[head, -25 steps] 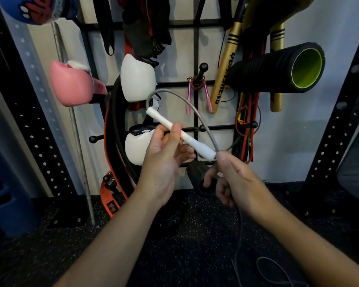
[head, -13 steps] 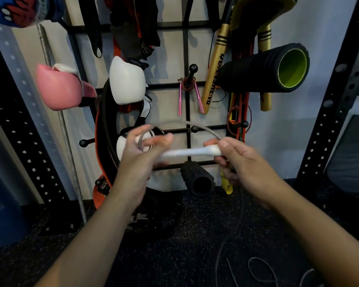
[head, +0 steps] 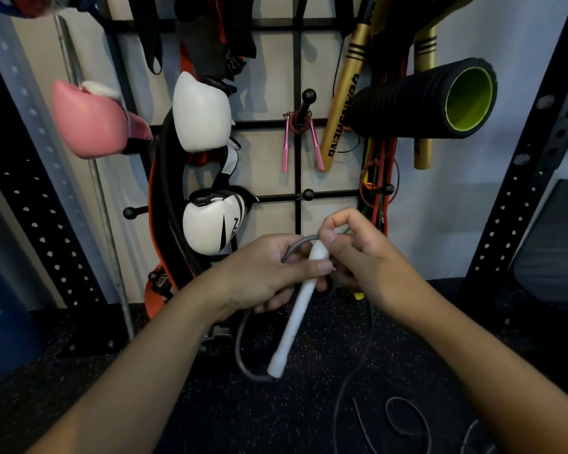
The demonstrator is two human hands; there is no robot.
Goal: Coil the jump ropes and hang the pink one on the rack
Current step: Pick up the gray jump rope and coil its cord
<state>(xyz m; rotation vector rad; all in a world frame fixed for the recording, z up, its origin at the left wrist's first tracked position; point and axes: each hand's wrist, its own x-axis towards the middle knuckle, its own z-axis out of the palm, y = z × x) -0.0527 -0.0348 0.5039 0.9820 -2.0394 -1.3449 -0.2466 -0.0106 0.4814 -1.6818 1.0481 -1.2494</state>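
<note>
Half a second earlier the white foam-wrapped rope handle (head: 295, 309) had lain level between the hands; it had since swung down to point toward 6 o'clock, its top end pinched at the centre of the view. Both hands were close together, nearly touching. The left hand (head: 269, 273) was curled round the upper part of the handle, thumb pressed across it. The right hand (head: 361, 253), at 3 o'clock of the left, pinched the thin grey rope cord (head: 300, 241) just above the handle's top. From the handle's lower tip the cord looped back up toward the left hand, and more of it trailed in loose curls over the black speckled rubber floor (head: 325, 421) toward 5 o'clock. At 12 o'clock of the hands, the pink-handled jump rope (head: 300, 139) hung coiled on a peg of the black wire wall rack (head: 297, 60), its two handles dangling. A black ridged foam roller with a green core (head: 420, 99) sat at 2 o'clock, a pink boxing glove (head: 89, 122) at 10 o'clock.
</note>
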